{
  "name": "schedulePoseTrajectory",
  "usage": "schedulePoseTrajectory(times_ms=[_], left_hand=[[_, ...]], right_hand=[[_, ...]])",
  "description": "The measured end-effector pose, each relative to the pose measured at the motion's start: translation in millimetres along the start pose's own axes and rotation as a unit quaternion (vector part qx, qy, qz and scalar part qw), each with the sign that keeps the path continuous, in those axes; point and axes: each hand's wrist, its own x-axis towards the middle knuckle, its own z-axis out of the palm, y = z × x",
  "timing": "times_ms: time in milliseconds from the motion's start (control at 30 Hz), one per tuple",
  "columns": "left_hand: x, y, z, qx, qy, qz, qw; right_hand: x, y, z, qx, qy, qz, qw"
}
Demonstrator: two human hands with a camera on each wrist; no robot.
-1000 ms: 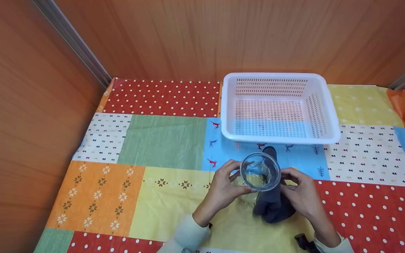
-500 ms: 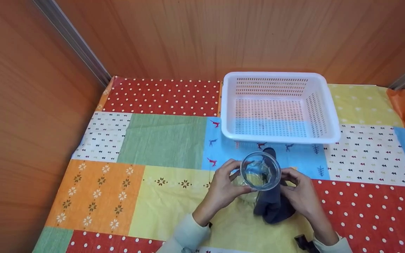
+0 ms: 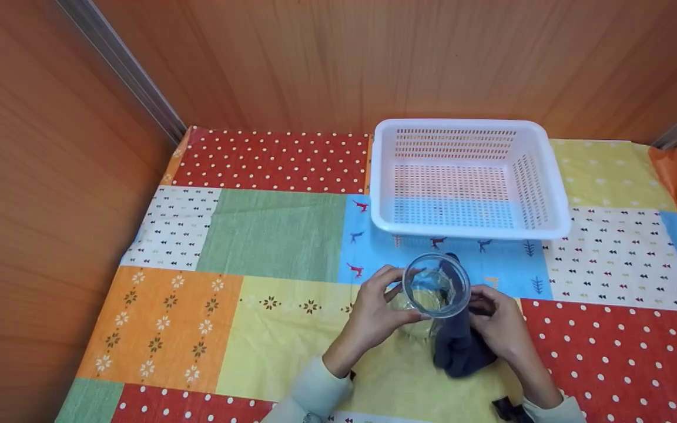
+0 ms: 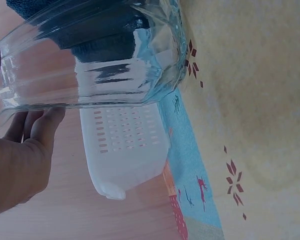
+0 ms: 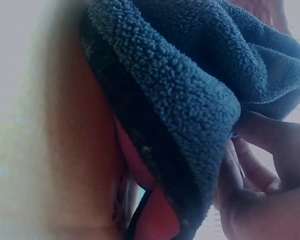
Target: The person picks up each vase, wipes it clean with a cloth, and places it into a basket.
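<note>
A clear glass jar (image 3: 429, 302) with a flared rim tilts in my left hand (image 3: 376, 302), its mouth facing up toward the head camera. The fingers and thumb grip it near the rim. In the left wrist view, the jar (image 4: 105, 75) shows its thick base close over the tablecloth. My right hand (image 3: 502, 326) pinches a dark grey-blue terry cloth (image 3: 459, 349) against the jar's right side. Part of the cloth shows through the glass. Up close in the right wrist view, the cloth (image 5: 175, 90) hangs in folds with a dark hem, and fingers (image 5: 262, 130) hold its edge.
A white perforated plastic basket (image 3: 382, 205) stands just beyond the hands. A patchwork-print tablecloth (image 3: 280, 235) covers the table. Wooden panels (image 3: 315, 64) rise behind and at the left. Dark straps (image 3: 509, 408) are at the right wrist.
The cloth has slid slightly toward me and to the right along the jar; less of its far end shows beyond the rim. The jar and left hand stay nearly still.
</note>
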Motion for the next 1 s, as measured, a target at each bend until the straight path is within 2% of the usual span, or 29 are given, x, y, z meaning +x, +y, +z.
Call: schedulePoseTrajectory(times_ms=[167,433,667,1000], left_hand=[[0.3,-0.2,0.0,0.0,0.0,0.005,1.0],[1.0,0.0,0.3,-0.004,-0.003,0.001,1.0],[0.2,-1.0,0.5,0.008,0.0,0.004,1.0],[-0.5,1.8,-0.1,0.006,0.0,0.004,1.0]], right_hand=[[-0.8,-4.2,0.8,0.006,0.002,-0.004,1.0],[-4.5,-16.0,-0.9,-0.029,0.015,-0.03,0.999],[-8.2,-29.8,-4.3,0.0,0.007,-0.047,0.9989],[-6.2,-26.6,-3.1,0.02,0.007,-0.044,0.9988]])
